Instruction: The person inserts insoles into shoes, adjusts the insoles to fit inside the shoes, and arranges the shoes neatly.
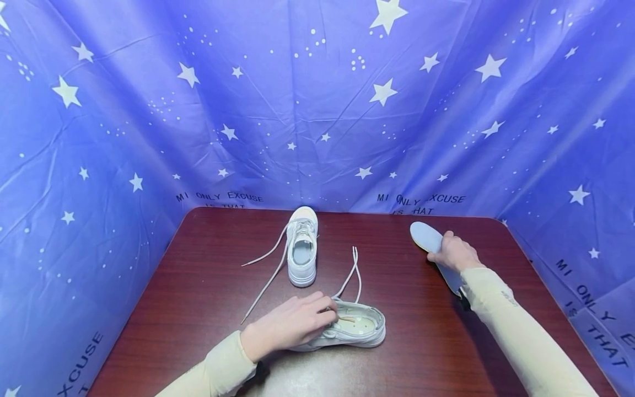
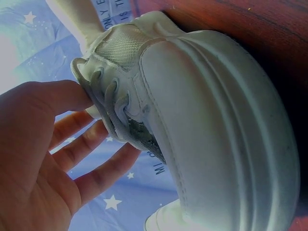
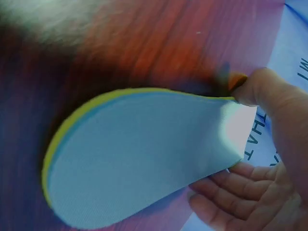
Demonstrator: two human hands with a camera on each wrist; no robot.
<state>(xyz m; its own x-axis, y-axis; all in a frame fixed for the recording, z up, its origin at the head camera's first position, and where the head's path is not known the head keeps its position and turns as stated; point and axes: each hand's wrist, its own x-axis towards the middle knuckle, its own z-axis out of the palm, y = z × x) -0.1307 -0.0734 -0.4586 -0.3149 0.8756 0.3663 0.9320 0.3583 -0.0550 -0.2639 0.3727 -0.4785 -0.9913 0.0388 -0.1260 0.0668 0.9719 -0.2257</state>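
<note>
A white lace-up shoe (image 1: pixel 364 337) lies at the near middle of the table, its opening toward the right and its pale inner sole bare. My left hand (image 1: pixel 295 324) grips it at the tongue and laces; in the left wrist view the thumb (image 2: pixel 65 94) presses beside the crossed laces (image 2: pixel 113 103), the fingers on the far side. Out to the right, my right hand (image 1: pixel 458 252) holds a light blue insole (image 1: pixel 425 236) by its edges between thumb and fingers. The insole's yellow rim shows in the right wrist view, where the insole (image 3: pixel 139 154) spans the middle.
A second white shoe (image 1: pixel 302 273) stands behind the first, toe pointing away, its loose laces (image 1: pixel 270 284) trailing left over the red-brown table (image 1: pixel 198 286). A light insole is visible inside it. Purple star-printed cloth (image 1: pixel 297 110) hangs around the table's back and sides.
</note>
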